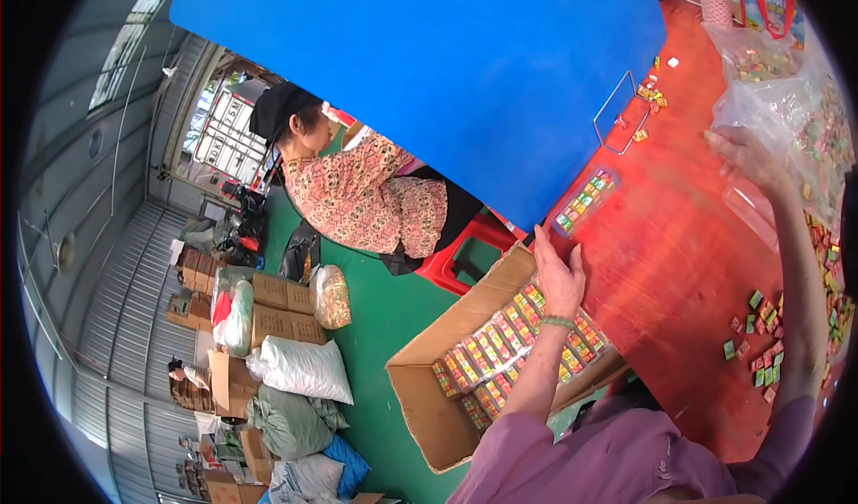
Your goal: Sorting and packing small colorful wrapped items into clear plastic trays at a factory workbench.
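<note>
- Head view: inside the open brown cardboard box (433, 417), clear packs of multicoloured squares (500, 345) are stacked.
- Left grip (560, 282) is opened near the box's rim.
- State of right grip (753, 160), right of the box, cannot be told.

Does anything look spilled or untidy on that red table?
Yes: loose coloured pieces lie scattered near the right forearm, with a few others beside the blue panel. They look stray compared with neat rows in the cardboard box.

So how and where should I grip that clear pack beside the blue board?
Probably pinch the clear pack by its long right edge, coming from the right: it lies flat and narrow, with the blue board close on its left.
</note>
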### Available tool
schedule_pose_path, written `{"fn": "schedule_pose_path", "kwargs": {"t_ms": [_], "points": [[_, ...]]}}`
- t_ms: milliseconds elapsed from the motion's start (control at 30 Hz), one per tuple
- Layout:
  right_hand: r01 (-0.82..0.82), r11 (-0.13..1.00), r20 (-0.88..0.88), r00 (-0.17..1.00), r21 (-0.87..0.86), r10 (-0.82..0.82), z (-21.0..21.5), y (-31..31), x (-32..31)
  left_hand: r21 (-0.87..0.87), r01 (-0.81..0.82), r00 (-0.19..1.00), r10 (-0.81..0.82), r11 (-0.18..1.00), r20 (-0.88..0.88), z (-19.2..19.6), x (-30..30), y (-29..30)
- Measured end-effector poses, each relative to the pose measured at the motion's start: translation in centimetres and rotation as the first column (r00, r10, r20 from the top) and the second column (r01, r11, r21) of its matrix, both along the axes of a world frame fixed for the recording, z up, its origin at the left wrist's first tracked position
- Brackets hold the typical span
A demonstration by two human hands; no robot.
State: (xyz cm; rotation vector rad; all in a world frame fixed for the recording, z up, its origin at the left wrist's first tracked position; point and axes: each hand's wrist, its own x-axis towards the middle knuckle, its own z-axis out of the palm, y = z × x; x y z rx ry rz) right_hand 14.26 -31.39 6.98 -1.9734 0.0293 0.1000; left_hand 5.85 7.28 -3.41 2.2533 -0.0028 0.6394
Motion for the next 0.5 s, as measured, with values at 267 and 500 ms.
{"fn": "schedule_pose_path", "kwargs": {"t_ms": [267,500], "points": [[-0.068,0.932,0.172,0.975,-0.355,0.137,-1.8,-5.0,-5.0,0.114,0.023,0.995,-0.011,0.993,-0.103,1.9,1.6,-2.3],[0.013,0.970,-0.073,0.997,-0.242,-0.031,3.0,-3.9,-11.8,0.028,0.011,0.994,-0.014,1.000,0.106,-1.4,2.8,2.3]]}}
